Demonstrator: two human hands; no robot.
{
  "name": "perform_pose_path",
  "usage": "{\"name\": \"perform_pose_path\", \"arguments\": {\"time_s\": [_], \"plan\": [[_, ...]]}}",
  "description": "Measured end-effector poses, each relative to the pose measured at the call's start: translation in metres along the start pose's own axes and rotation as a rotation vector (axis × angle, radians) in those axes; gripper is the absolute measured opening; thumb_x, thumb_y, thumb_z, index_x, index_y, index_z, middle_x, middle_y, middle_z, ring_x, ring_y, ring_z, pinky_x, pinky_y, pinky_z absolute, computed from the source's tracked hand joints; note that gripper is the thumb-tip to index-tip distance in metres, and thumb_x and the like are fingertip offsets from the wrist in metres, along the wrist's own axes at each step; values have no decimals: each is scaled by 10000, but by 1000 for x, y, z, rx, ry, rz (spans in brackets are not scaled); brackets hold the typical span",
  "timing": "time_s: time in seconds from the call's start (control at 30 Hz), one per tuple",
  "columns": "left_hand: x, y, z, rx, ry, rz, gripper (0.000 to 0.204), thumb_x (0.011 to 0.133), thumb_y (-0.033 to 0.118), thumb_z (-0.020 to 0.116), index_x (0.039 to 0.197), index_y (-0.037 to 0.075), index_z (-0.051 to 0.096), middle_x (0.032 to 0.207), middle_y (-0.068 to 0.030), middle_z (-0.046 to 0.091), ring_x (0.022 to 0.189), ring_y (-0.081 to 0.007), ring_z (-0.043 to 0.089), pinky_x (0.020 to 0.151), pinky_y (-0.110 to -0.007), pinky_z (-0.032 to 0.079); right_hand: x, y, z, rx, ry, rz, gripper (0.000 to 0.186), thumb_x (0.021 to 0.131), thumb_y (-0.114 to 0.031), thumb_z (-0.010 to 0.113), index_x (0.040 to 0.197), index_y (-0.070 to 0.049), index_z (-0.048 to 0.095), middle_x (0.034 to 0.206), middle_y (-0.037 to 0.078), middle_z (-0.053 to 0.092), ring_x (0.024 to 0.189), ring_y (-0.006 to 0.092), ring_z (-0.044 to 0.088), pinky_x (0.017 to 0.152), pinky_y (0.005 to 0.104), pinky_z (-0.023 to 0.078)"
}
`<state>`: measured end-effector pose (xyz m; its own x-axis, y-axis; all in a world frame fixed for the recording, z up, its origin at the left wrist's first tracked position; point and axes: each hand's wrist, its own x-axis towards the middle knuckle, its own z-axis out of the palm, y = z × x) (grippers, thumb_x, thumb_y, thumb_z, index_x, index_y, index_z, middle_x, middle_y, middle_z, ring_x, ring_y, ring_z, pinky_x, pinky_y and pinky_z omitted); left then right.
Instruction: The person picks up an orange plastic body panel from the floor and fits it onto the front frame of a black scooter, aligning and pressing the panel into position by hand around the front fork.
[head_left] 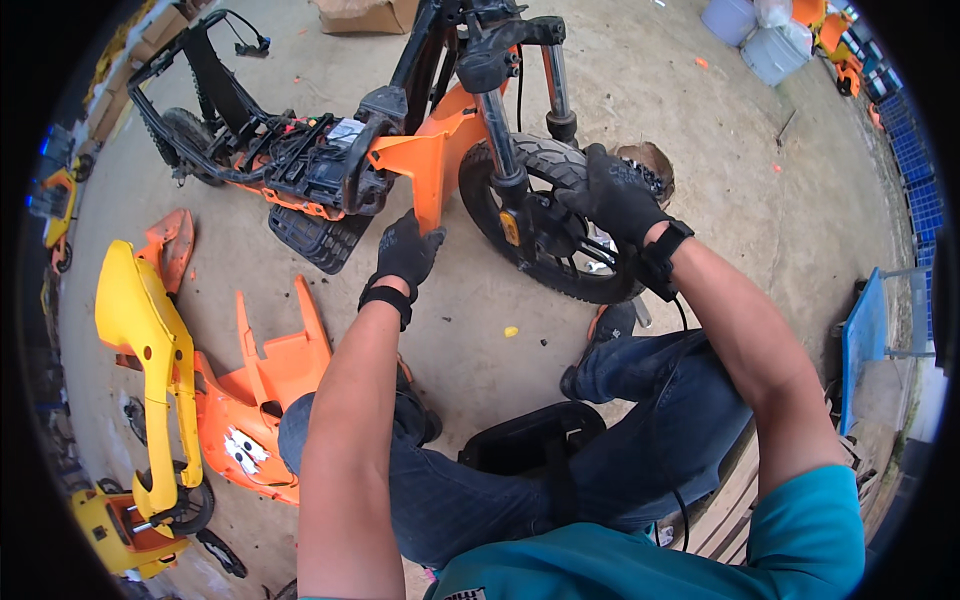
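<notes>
A partly stripped scooter (330,150) with a bare black frame stands before me, its front wheel (540,150) turned toward my right. My left hand (408,250), in a black glove, is closed around the lower end of an orange body panel (420,165) behind that wheel. On the wheel's right side, my gloved right hand (620,197) grips the tire, its fingers reaching in toward the spokes. The fork leg (497,130) with an orange reflector (510,228) rises between my hands. My right fingertips are partly hidden against the dark wheel.
Orange fairing (250,400) and yellow fairing (150,320) lie on the floor at left. A black plastic tray-like part (530,440) sits between my legs. Buckets (775,55) stand at the far right, near blue crates (905,150). A blue-topped stand (862,340) is at right.
</notes>
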<state>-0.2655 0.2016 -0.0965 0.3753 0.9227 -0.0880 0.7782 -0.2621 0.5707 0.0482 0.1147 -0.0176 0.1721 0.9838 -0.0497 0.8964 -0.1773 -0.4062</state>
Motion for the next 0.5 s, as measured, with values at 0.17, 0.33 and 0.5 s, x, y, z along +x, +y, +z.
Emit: {"name": "perform_pose_path", "arguments": {"time_s": [0.17, 0.33, 0.5], "plan": [[1, -3, -6, 29, -11, -7, 398, 820, 277, 744, 1137, 50, 662, 1030, -224, 697, 1008, -416, 639, 859, -469, 513, 2, -10, -15, 6, -80, 9, 627, 795, -404, 759, 1159, 35, 498, 1037, 291, 659, 1012, 426, 654, 849, 475, 518], [-1, 18, -15, 34, -19, -51, 381, 793, 263, 752, 1107, 58, 680, 1027, -216, 700, 1010, -395, 648, 860, -453, 519, 4, -6, -23, 44, -138, 34, 627, 796, -397, 733, 1175, 43, 498, 1033, 289, 666, 1011, 430, 653, 857, 463, 509], [1, 12, -14, 43, -41, -55, 398, 788, 278, 764, 1114, 67, 679, 1032, -205, 704, 1015, -390, 650, 860, -449, 522, 3, -9, -24, 41, -132, 33, 625, 787, -407, 736, 1177, 24, 504, 1038, 280, 668, 1028, 417, 651, 859, 455, 507]]}}
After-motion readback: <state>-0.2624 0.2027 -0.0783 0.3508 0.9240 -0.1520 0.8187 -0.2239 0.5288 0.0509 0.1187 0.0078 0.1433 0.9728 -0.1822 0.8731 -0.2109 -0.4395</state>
